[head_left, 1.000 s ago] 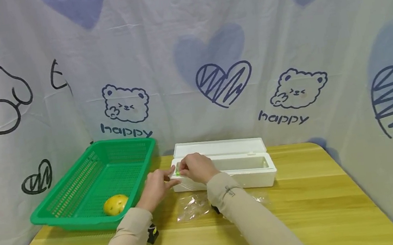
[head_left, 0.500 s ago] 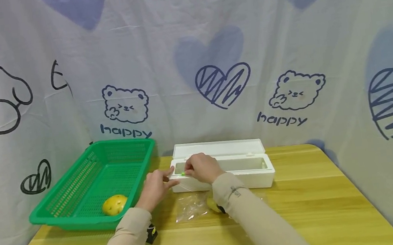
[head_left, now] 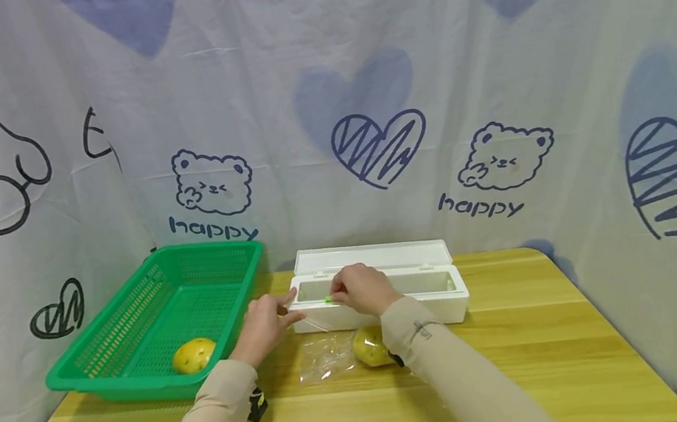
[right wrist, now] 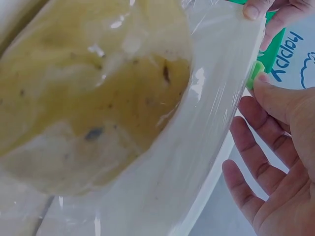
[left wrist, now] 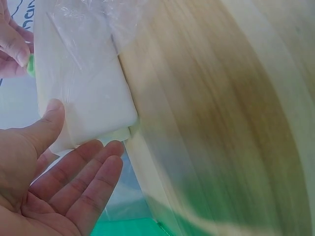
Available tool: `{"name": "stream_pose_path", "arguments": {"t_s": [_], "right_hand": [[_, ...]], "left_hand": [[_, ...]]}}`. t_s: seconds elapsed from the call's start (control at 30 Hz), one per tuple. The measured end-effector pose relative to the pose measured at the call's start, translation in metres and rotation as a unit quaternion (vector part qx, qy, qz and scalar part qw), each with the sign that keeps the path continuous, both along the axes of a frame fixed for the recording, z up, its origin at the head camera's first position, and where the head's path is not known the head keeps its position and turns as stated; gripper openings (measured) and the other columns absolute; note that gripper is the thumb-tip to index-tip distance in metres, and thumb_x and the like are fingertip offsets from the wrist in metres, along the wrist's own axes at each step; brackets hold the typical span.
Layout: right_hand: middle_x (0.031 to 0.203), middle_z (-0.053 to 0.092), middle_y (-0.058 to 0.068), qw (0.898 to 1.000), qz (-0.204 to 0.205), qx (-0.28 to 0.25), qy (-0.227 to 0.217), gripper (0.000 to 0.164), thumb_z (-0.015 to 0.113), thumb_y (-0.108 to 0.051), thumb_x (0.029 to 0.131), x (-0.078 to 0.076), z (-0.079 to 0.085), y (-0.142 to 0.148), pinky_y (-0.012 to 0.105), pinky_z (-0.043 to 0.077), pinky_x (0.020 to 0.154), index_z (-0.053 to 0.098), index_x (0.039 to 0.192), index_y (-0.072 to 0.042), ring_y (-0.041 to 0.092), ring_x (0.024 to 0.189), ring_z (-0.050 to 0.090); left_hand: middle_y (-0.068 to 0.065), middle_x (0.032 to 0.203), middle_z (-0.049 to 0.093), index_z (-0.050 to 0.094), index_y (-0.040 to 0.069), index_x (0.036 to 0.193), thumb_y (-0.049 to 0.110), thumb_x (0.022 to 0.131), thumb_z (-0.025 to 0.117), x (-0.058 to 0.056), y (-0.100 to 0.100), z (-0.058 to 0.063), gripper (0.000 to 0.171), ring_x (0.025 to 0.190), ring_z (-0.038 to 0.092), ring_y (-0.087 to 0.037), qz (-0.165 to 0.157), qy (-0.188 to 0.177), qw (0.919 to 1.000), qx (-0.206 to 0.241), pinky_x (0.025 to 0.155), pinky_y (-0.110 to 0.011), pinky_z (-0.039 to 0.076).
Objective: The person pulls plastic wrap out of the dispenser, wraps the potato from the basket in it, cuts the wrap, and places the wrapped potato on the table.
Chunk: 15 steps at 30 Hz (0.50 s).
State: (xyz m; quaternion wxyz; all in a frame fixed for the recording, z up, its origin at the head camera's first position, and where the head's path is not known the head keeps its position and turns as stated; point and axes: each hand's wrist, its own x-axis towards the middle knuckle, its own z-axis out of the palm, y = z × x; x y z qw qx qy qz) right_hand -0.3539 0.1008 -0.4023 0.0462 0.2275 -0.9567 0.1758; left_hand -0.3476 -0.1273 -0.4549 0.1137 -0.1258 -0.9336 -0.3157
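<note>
A long white cling film dispenser box stands on the table with its lid raised at the back. My left hand holds the box's left end between thumb and fingers. My right hand pinches a small green slide cutter between thumb and forefinger at the box's front edge, its other fingers spread loosely. Clear cling film hangs from the box front onto the table. On the table before the box lies a yellow potato with film over it, partly hidden by my right sleeve.
A green perforated basket stands to the left, close to my left forearm, with another potato near its front corner. Behind the wooden table hangs a printed curtain.
My right hand has slid rightward along the box edge with the green cutter. The potato under the film has come into view beside my right sleeve. My left hand keeps its hold.
</note>
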Motion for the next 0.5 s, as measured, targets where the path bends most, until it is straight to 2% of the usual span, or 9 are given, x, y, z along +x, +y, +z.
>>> {"name": "stream_pose_path", "arguments": {"t_s": [0.27,0.5], "right_hand": [[0.089,0.078,-0.002,1.000,-0.009,-0.010,-0.012,0.011,0.077,-0.024,0.101,0.004,0.002,0.018,0.034,0.056,0.076,0.082,0.094,-0.016,0.010,0.076,0.062],[0.087,0.078,-0.003,1.000,-0.011,-0.015,0.000,0.011,0.078,-0.022,0.100,0.010,0.002,0.034,0.034,0.057,0.075,0.082,0.092,-0.016,0.010,0.075,0.063]], "left_hand": [[-0.020,0.113,0.080,0.066,0.007,0.141,0.026,0.092,0.085,0.000,0.001,0.000,0.056,0.085,0.073,-0.023,0.002,-0.007,1.0000,0.001,0.068,-0.033,0.057],[-0.020,0.113,0.081,0.068,0.005,0.140,0.024,0.091,0.086,0.002,0.000,-0.001,0.056,0.088,0.078,-0.026,-0.004,0.009,0.9999,0.008,0.072,-0.038,0.062]]}}
